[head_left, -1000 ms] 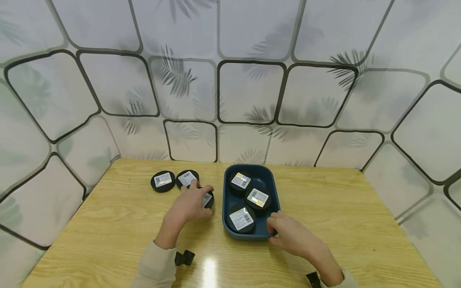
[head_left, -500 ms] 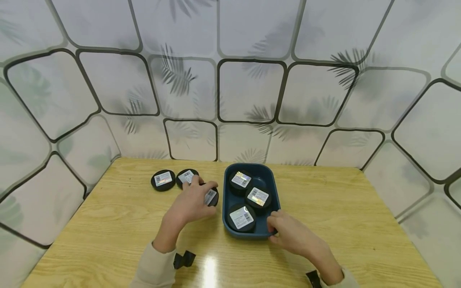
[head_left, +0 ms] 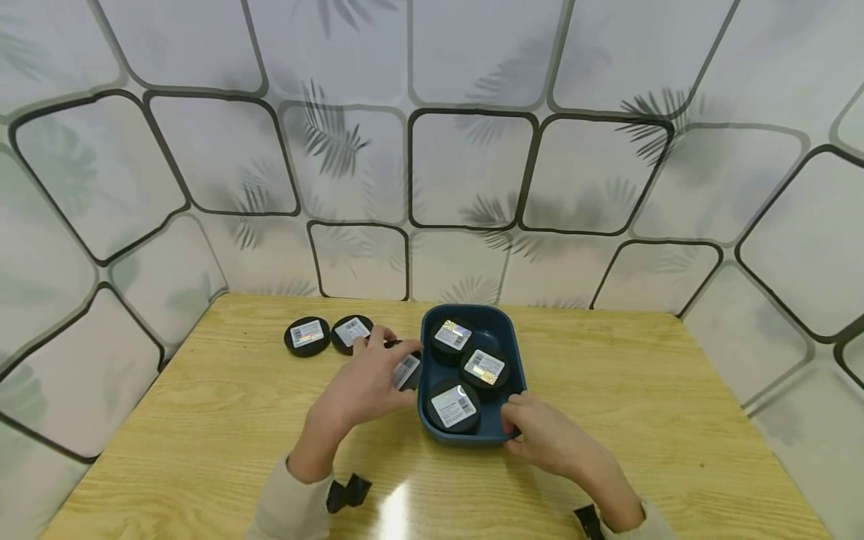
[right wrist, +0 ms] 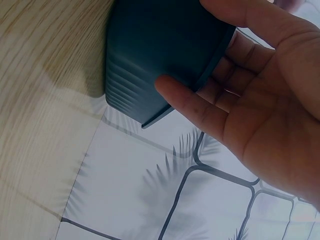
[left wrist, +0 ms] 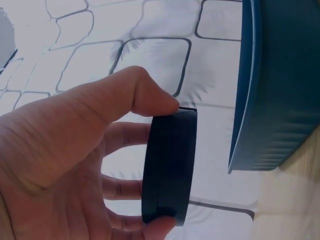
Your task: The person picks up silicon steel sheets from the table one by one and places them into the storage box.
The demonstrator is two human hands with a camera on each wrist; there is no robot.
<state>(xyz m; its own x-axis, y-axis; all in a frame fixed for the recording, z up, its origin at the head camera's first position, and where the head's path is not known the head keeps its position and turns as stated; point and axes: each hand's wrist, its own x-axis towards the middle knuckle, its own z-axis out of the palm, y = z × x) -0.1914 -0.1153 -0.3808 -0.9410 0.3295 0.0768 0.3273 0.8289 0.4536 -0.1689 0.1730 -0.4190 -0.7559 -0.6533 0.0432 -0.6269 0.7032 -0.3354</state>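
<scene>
My left hand [head_left: 364,381] grips a round black tin [left wrist: 170,165] with a white label, fingers and thumb spread around its edge. In the left wrist view the tin is held clear of the table, a short way from the wall of a dark blue plastic bin [head_left: 522,360]. The head view has it right at the bin's left rim. My right hand [head_left: 553,437] holds the bin's front right corner, thumb outside and fingers over the rim. Inside the bin, three black tins [head_left: 454,409] show, labels up, along the left and middle.
Two more black labelled tins, a left one [head_left: 307,337] and a right one [head_left: 349,331], lie side by side on the wooden table [head_left: 634,375], left of the bin. A patterned cloth wall [head_left: 466,172] stands behind and at both sides.
My left hand has moved right with the tin, away from the two tins on the table and up to the bin's left rim. The right hand stays on the bin's corner.
</scene>
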